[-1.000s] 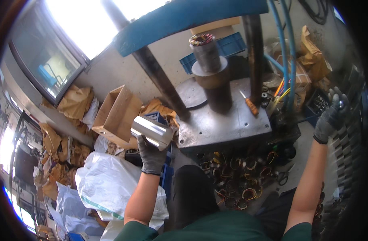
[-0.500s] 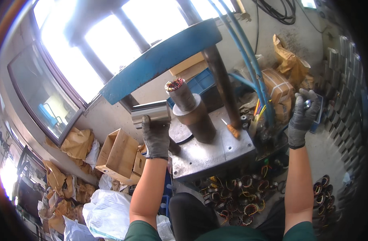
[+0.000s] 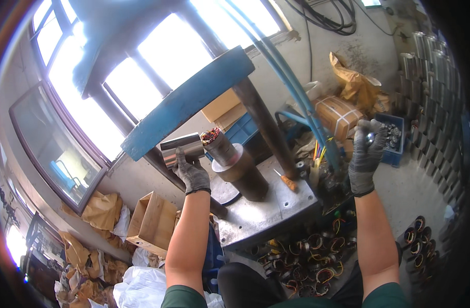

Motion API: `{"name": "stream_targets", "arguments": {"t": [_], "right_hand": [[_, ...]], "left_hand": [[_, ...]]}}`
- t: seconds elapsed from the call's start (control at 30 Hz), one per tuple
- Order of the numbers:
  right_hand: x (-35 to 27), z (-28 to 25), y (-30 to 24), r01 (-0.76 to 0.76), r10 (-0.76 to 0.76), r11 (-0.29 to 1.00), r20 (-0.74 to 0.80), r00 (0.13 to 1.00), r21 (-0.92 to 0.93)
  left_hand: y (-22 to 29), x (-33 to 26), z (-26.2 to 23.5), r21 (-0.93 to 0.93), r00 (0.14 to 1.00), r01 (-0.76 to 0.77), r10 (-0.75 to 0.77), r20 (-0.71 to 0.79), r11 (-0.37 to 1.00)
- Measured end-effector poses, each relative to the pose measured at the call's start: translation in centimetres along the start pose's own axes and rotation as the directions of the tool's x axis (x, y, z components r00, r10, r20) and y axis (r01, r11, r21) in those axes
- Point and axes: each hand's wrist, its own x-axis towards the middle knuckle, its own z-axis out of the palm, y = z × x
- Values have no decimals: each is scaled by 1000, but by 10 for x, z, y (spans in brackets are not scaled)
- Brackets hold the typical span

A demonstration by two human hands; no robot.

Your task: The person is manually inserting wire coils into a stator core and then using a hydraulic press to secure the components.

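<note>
Fingers (image 3: pixel 186 160) of the gloved left hand (image 3: pixel 193 174) were clenched around a shiny metal cylinder (image 3: pixel 182 149), held up in the air, not resting on anything. Cylinder's long axis ran roughly sideways, slightly tilted, with its right end pointing at the wound stator core (image 3: pixel 211 136) on top of the dark press post (image 3: pixel 235 167). That core sat just to the right of the cylinder, near but apart, no contact visible. Left hand was clearly the nearer one to the post.

Right hand (image 3: pixel 367 154), also gloved, was raised well off to the right, fingers closed on a small shiny part (image 3: pixel 370 137); too small to tell what it was. It hung near the blue hoses (image 3: pixel 296 97) and above the blue crate (image 3: pixel 391 138) of small parts.

Post stood upright on the grey steel table (image 3: pixel 266 210) of the press, under the blue crossbeam (image 3: pixel 189 102). An orange-handled screwdriver (image 3: pixel 286 182) lay on the plate beside the post. Copper-wound coils (image 3: pixel 301 256) were heaped on the floor below; an open cardboard box (image 3: pixel 150 223) sat lower left.
</note>
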Motion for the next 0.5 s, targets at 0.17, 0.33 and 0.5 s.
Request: {"name": "stream_targets", "arguments": {"t": [0.17,0.33,0.5], "right_hand": [[-2,2,-1,-5,5,1000,9,1000,29],[-1,1,-3,13,-13,1000,10,1000,0],[-1,-1,-4,17,-17,1000,17,1000,19]], "left_hand": [[-4,-12,2,73,964,-246,237,118,966],[-2,-22,12,200,871,-457,390,300,867],[-5,-25,29,176,841,-457,359,406,872]]}}
